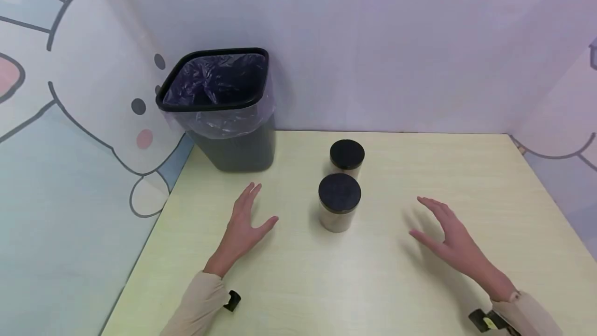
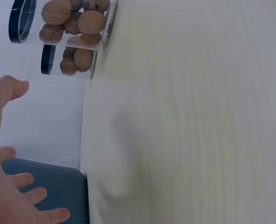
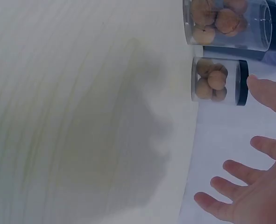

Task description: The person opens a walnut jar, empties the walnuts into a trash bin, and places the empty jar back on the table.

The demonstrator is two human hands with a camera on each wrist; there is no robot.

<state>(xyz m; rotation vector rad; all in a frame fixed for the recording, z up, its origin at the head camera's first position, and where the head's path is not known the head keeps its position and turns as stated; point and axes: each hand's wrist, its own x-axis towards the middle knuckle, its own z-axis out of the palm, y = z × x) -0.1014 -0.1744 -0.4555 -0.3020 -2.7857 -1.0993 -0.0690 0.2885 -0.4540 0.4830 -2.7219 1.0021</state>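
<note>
Two clear jars with black lids stand mid-table, one behind the other: the near jar [image 1: 339, 202] and the far jar [image 1: 347, 158]. Both hold walnuts, as the wrist views show: the near jar [image 2: 77, 21] [image 3: 231, 21] and the far jar [image 2: 70, 60] [image 3: 219, 81]. My left hand [image 1: 245, 219] lies with fingers spread just over the table, left of the near jar. My right hand [image 1: 443, 232] hovers to the jar's right, fingers spread. Neither hand touches a jar or holds anything.
A dark bin [image 1: 219, 108] lined with a purple bag stands at the table's back left corner. The pale wooden table [image 1: 373, 284] is walled by a plain back panel and cartoon-printed side panels. A small device is clipped at each sleeve.
</note>
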